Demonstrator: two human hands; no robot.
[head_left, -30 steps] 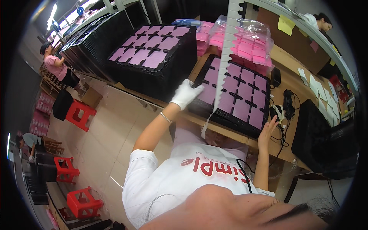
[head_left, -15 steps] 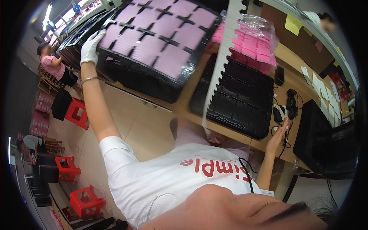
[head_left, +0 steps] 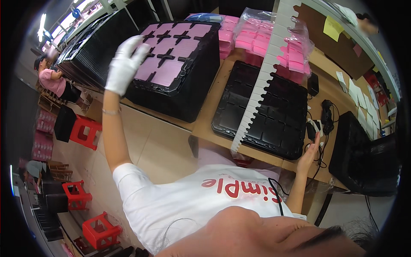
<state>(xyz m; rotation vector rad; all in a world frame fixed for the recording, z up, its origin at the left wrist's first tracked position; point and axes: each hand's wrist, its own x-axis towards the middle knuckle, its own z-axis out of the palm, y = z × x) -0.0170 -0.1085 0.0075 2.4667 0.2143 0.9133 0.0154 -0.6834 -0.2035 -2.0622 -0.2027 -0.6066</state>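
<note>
While the left hand (head_left: 123,70), fingers parted, is by the stack (head_left: 175,100), upper left, the black tray (head_left: 280,118) lies right of centre, nearer the straight-fingered, ungrasping right hand (head_left: 308,158).

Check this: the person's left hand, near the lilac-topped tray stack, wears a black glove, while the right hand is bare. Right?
Not quite: the glove is white, not black, as the head view shows. The left hand is near the lilac-topped tray stack, and the right hand is bare.

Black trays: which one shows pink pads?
The stack's top tray by the gloved left hand: pink pads sit in its compartments; the centre tray shows only black.
</note>
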